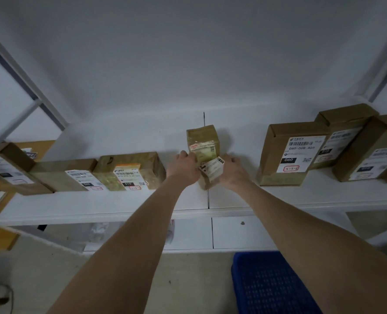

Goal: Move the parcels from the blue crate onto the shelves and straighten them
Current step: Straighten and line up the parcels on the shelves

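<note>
**Both hands on one parcel, mid-shelf**

Left hand (184,166) and right hand (232,169) grip opposite sides of the taped parcel (205,141), fingers curled round its lower end. It sits on the white shelf (120,205) at the board seam, against a plain white wall. Its long axis runs up the frame, labelled face toward the camera; label text is unreadable. Left neighbour (129,171) reads "010", right neighbour (287,155) "060-06B-A05", "060" – handwritten "3-3-6". Blue crate (267,284) sits on the floor below.

The blue crate (272,284) runs off the bottom edge; leftmost parcel (11,168) blurred and cropped; print on taped parcel (205,143) unreadable.
</note>
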